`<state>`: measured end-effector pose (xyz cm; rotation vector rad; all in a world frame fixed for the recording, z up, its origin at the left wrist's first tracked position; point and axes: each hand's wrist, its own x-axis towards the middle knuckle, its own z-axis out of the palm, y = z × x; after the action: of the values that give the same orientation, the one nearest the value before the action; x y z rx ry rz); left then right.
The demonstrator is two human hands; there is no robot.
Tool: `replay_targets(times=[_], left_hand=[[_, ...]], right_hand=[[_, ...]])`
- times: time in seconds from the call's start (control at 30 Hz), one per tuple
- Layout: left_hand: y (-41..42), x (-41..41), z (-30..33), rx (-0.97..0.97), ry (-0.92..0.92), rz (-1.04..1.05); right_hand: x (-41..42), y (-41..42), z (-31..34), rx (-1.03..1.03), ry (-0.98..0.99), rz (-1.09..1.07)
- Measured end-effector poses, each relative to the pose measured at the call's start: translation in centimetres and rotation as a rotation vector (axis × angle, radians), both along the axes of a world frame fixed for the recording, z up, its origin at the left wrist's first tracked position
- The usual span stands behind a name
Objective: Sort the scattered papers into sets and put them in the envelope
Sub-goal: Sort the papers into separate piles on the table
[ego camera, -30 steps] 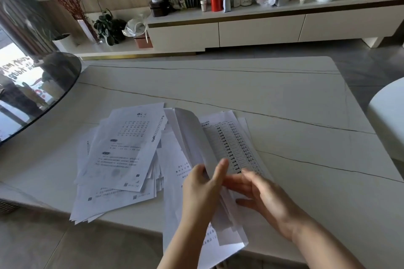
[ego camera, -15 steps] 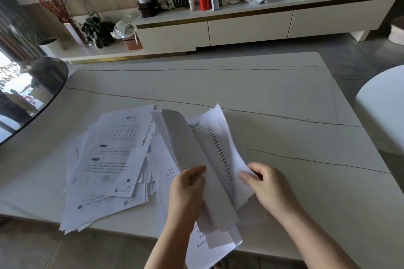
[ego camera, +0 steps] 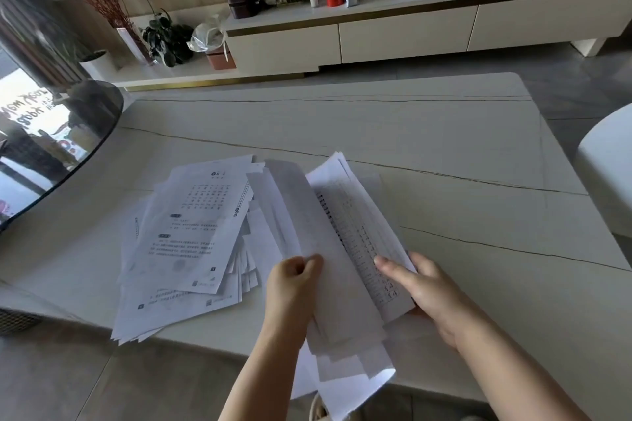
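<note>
A loose pile of printed papers [ego camera: 191,232] lies spread on the white table [ego camera: 444,154], left of centre near the front edge. My left hand [ego camera: 290,287] pinches a lifted, blank-backed sheet [ego camera: 304,215] by its lower edge. My right hand [ego camera: 420,287] grips a sheet printed with a table of rows [ego camera: 355,215], thumb on top and fingers underneath. More sheets [ego camera: 352,372] hang below both hands over the table's front edge. I see no envelope.
A round dark glass tabletop [ego camera: 68,154] overlaps the table's left side. A white chair [ego camera: 608,174] stands at the right. Behind the table runs a low white cabinet [ego camera: 410,31] crowded with bottles, a basket and bags. Plants [ego camera: 164,37] stand at its left end.
My right hand went from lying flat on the papers to gripping the table-printed sheet and raising it. My left hand keeps pinching the lifted sheet. The camera shifted slightly.
</note>
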<state>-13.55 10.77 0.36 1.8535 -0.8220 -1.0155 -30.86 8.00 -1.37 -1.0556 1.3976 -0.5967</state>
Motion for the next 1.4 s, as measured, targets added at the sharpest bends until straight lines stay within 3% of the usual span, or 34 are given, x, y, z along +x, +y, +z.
replay_targets(times=[0.13, 0.27, 0.33, 0.5, 0.6, 0.7, 0.93, 1.07, 1.4], left_hand=[[0.6, 1.7, 0.3, 0.003, -0.139, -0.05], [0.6, 2.7, 0.7, -0.012, -0.167, -0.078], [0.6, 2.6, 0.8, -0.007, -0.185, -0.11], [0.9, 0.8, 0.6, 0.024, -0.138, -0.156], [0.9, 0.2, 0.8, 0.04, -0.265, -0.177], [1.1, 0.0, 1.4, -0.079, -0.299, -0.259], [0.8, -1.1, 1.0, 0.011, -0.229, -0.269], [0.6, -0.8, 0.7, 0.084, -0.118, -0.217], [0.8, 0.4, -0.1, 0.043, 0.052, -0.055]], right_hand=[[-1.1, -0.8, -1.9, -0.177, 0.298, 0.026], [-1.2, -0.7, -1.5, -0.259, 0.412, 0.012], [-1.0, -0.3, -0.8, -0.266, 0.341, -0.021], [0.4, 0.7, 0.1, -0.011, -0.209, -0.09], [0.8, 0.9, 0.5, -0.023, -0.272, -0.143], [0.5, 0.6, 0.4, -0.089, -0.324, -0.123], [0.8, 0.9, 0.4, 0.034, -0.35, 0.035], [0.5, 0.7, 0.3, 0.064, -0.314, -0.052], [-0.1, 0.0, -0.7, 0.056, 0.005, -0.097]])
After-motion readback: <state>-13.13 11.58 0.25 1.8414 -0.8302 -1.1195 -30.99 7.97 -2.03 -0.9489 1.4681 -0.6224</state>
